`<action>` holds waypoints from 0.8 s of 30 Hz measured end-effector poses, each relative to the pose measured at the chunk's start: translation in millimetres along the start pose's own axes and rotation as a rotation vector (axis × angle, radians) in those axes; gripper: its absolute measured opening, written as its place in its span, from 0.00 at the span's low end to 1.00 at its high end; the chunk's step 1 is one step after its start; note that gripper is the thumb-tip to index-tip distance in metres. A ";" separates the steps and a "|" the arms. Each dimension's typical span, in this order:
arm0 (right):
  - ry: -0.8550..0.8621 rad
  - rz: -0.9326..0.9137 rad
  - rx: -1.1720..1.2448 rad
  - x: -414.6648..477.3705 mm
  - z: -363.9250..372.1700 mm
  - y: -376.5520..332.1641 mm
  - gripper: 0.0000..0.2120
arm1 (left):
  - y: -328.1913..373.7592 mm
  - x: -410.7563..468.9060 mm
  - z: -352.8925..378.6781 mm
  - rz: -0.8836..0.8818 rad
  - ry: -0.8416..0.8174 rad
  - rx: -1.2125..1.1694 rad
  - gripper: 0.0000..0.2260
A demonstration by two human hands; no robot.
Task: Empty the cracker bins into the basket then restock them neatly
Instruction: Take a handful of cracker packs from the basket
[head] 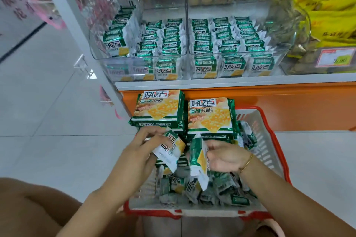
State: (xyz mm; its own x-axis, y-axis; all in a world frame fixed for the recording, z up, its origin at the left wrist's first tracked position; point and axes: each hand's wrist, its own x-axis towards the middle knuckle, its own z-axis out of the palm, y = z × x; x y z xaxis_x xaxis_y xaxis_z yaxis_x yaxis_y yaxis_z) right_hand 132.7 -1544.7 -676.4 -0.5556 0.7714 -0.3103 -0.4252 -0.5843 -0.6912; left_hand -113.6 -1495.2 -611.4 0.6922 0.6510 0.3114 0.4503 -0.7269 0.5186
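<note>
A red-rimmed white basket [267, 140] on the floor holds several loose green-and-white cracker packets [227, 188]. Two large cracker packs [159, 107] lie across its far end. My left hand [142, 146] grips a small packet [169, 152] over the basket. Beside it, my right hand [223, 156] pinches another small packet [198, 158], held upright. On the shelf above stand two clear bins: the left bin [119, 63] and the right bin [238, 53]. Both hold rows of upright cracker packets.
The white shelf edge [231, 81] with an orange panel [289, 106] below runs just behind the basket. Another clear bin [300, 25] with yellow snack bags [331, 21] stands at the right. White tiled floor [48, 102] lies to the left. My knee [28, 208] is at lower left.
</note>
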 end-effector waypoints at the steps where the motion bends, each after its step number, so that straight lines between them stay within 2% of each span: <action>1: -0.036 -0.025 0.012 3.4 5.1 -4.0 0.14 | 3.2 0.5 -9.1 0.037 0.013 0.011 0.29; 4: -0.127 -0.142 0.049 9.6 24.5 -17.8 0.14 | 9.7 6.7 -32.9 0.122 0.034 0.044 0.28; 7: -0.087 -0.206 0.071 11.1 53.6 -35.2 0.18 | 11.1 17.9 -47.0 0.160 0.046 -0.008 0.25; 8: -0.058 -0.239 0.103 12.6 60.4 -39.1 0.20 | 13.2 23.1 -49.6 0.115 0.049 -0.078 0.24; 13: 0.120 -0.416 0.365 18.4 91.6 -59.6 0.31 | 19.1 51.3 -64.7 -0.530 -0.002 -0.772 0.18; 15: 0.153 -0.473 0.396 17.5 100.0 -68.1 0.26 | 19.1 65.9 -70.5 -0.720 -0.045 -1.144 0.14; 16: 0.188 -0.485 0.358 16.0 104.4 -72.8 0.23 | 20.0 71.9 -73.8 -0.769 -0.065 -1.278 0.16; 18: 0.246 -0.488 0.248 13.5 110.7 -81.5 0.19 | 19.8 83.2 -76.2 -0.794 -0.106 -1.342 0.18; 24: 0.389 -0.470 -0.150 13.3 124.0 -107.2 0.22 | 9.5 107.2 -77.4 -0.815 -0.127 -1.414 0.15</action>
State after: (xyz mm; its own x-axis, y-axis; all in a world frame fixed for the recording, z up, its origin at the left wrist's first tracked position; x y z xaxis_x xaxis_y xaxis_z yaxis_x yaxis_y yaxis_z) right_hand 82.3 -1503.0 -525.5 -0.0211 0.9891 -0.1459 -0.4400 -0.1402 -0.8870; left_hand -78.8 -1415.4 -511.4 0.6158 0.6667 -0.4199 -0.0960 0.5925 0.7998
